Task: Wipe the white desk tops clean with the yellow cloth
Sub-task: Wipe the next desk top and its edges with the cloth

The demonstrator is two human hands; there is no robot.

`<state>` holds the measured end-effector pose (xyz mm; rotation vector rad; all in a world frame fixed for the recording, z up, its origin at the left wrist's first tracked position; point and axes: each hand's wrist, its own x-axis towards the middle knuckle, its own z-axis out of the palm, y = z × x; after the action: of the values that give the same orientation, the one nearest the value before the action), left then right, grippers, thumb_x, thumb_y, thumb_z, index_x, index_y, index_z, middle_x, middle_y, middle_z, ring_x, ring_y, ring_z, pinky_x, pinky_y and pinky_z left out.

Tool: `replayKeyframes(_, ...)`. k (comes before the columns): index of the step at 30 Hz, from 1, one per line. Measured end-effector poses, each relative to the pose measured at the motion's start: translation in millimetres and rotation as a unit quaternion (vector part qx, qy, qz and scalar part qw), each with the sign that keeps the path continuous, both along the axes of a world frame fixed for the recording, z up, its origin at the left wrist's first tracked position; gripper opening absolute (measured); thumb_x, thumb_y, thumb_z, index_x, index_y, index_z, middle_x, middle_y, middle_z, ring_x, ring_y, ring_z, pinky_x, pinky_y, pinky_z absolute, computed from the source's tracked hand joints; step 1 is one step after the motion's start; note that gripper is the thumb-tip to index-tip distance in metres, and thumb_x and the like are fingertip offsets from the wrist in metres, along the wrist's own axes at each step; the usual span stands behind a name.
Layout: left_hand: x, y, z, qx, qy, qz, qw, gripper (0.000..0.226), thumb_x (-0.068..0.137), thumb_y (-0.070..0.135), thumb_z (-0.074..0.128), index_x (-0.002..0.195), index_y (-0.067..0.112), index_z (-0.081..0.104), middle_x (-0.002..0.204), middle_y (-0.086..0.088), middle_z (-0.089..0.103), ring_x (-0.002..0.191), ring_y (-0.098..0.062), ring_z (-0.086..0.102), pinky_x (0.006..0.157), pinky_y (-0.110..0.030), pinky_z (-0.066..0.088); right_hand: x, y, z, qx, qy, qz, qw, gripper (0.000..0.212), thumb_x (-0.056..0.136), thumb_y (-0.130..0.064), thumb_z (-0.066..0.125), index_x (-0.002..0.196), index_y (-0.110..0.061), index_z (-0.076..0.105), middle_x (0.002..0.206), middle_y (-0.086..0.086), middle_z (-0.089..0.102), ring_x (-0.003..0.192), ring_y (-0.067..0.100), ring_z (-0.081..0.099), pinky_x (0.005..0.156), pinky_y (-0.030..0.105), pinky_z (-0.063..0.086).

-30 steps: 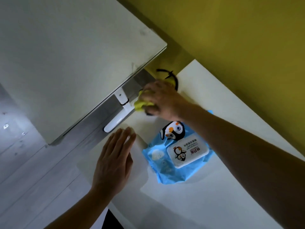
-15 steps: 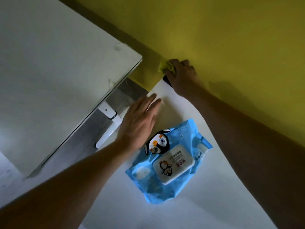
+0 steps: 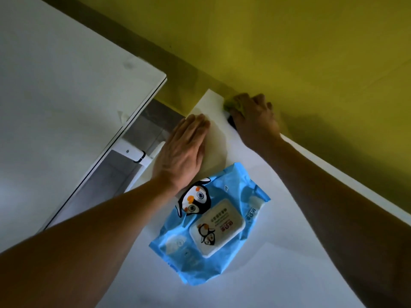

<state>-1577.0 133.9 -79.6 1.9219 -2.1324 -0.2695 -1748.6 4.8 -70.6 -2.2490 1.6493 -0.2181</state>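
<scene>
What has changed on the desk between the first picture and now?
The right hand, gripping the yellow cloth, moved from the desk's near-left corner area to the back edge by the yellow wall. The left hand slid forward, flat on the desk. The blue wipes pack stayed in place, and the cloth stayed in the grip.

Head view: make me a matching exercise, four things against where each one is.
Things:
1. left hand
2. right hand
3. yellow cloth
4. blue wet-wipes pack

Places:
A. under the fingers, at the desk's back edge by the wall
B. lying mid-desk, between the forearms
C. flat on the desk near its left corner
D. gripping at the yellow wall

Pairs: 1-C, 2-D, 3-A, 4-B
</scene>
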Motion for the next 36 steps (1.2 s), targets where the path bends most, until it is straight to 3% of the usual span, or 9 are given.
replayKeyframes(4,-1.4,-2.0,-6.3,0.006,0.005,0.007,1.0,0.055,0.106,0.021,0.037,0.158,0.005,0.037,0.164,-0.016,0.038,0.154,-0.03,0.032,0.129,-0.045,0.023,66.7,-22.5,2.7,0.011,-0.033,0.024,0.999,0.044,0.102,-0.047,0.046,0.141,-0.027,0.046,0.133,0.013,0.046,0.12,0.035,0.048,0.093,0.043,0.044)
replayKeyframes(7,-1.5,-2.4,-7.3,0.013,0.007,0.01,1.0,0.054,0.107,0.023,0.036,0.16,0.009,0.035,0.166,-0.013,0.035,0.155,-0.028,0.03,0.127,-0.047,0.026,70.5,-26.0,1.0,0.008,-0.045,0.04,0.998,0.046,0.102,-0.047,0.046,0.143,-0.025,0.045,0.131,0.014,0.047,0.12,0.035,0.048,0.095,0.044,0.044)
replayKeyframes(12,-0.9,-1.2,-4.7,-0.001,0.004,0.01,1.0,0.057,0.104,0.025,0.031,0.157,0.007,0.04,0.162,-0.015,0.041,0.152,-0.031,0.036,0.127,-0.045,0.027,34.8,-11.1,-2.5,0.003,-0.057,0.025,0.998,0.045,0.102,-0.043,0.046,0.144,-0.026,0.044,0.133,0.012,0.047,0.12,0.036,0.048,0.094,0.041,0.044)
replayKeyframes(21,-2.8,-2.3,-0.8,0.015,0.008,0.02,1.0,0.059,0.103,0.028,0.026,0.158,0.008,0.04,0.164,-0.014,0.038,0.153,-0.031,0.033,0.126,-0.05,0.029,-74.5,32.9,2.4,-0.011,-0.024,-0.055,0.998,0.043,0.099,-0.037,0.053,0.139,-0.019,0.051,0.126,0.019,0.05,0.115,0.041,0.049,0.094,0.051,0.046)
replayKeyframes(26,-3.6,-0.5,-0.1,0.02,0.007,0.011,1.0,0.056,0.105,0.023,0.034,0.159,0.01,0.036,0.165,-0.013,0.036,0.154,-0.031,0.031,0.127,-0.049,0.027,-11.3,11.6,-0.4,-0.006,-0.008,-0.043,0.999,0.043,0.1,-0.048,0.046,0.14,-0.031,0.048,0.133,0.01,0.048,0.119,0.034,0.046,0.095,0.044,0.043)
replayKeyframes(30,-2.6,-0.8,2.2,0.026,0.016,0.019,0.999,0.055,0.105,0.019,0.038,0.159,0.01,0.037,0.165,-0.013,0.035,0.154,-0.033,0.032,0.125,-0.053,0.029,38.6,-6.0,1.5,0.006,-0.026,-0.022,0.999,0.046,0.099,-0.046,0.049,0.142,-0.03,0.047,0.133,0.011,0.048,0.12,0.035,0.048,0.095,0.044,0.044)
replayKeyframes(36,-4.3,-2.0,4.7,0.0,0.013,0.001,1.0,0.053,0.103,0.013,0.041,0.155,0.003,0.042,0.161,-0.018,0.04,0.15,-0.035,0.036,0.125,-0.051,0.03,-58.6,32.0,-1.7,-0.009,-0.024,-0.052,0.998,0.046,0.095,-0.046,0.048,0.136,-0.026,0.055,0.126,0.013,0.053,0.114,0.035,0.05,0.089,0.041,0.043)
